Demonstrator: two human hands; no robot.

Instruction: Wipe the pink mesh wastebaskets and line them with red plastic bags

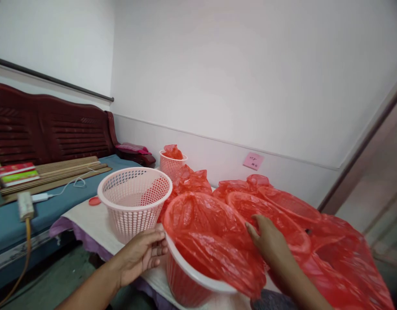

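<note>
Red film [217, 232] covers the far rim of the front basket [188, 284], near rim bare; my left hand [138, 256] is open beside it, my right hand [271, 241] loosely open at the film, and the pale pink basket [133, 219] at left appears unlined.

Pink paper note [253, 161] on white wall [217, 86], above red bags [243, 185]: dark handwriting in two short lines, too small and blurred to read.

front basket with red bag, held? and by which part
Left hand at left rim of the front basket, right hand at right edge of the red bag; grip cannot be told.
</note>
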